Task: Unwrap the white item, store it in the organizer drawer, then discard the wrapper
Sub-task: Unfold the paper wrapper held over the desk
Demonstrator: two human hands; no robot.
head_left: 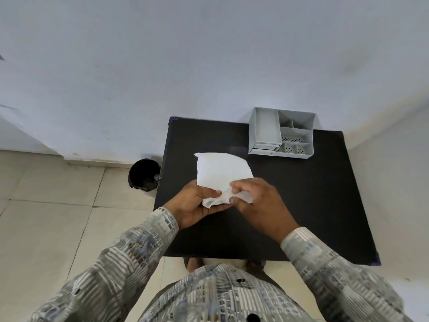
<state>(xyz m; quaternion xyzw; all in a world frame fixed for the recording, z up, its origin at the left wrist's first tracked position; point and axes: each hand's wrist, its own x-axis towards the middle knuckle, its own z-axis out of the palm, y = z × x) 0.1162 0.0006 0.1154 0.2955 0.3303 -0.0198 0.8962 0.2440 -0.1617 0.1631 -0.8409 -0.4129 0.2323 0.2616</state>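
The white wrapper (222, 173) sits at the middle of the frame, held above the black table (301, 205) by both hands. The left hand (197, 205) cups its lower edge from below, thumb pressed on the paper. The right hand (257, 203) pinches the crumpled lower right corner with curled fingers (whatever is inside cannot be seen). The grey organizer (282, 133) stands at the table's upper right corner, its small drawer (264, 148) at the lower left looking closed. A black bin (144, 174) stands on the floor just left of the table.
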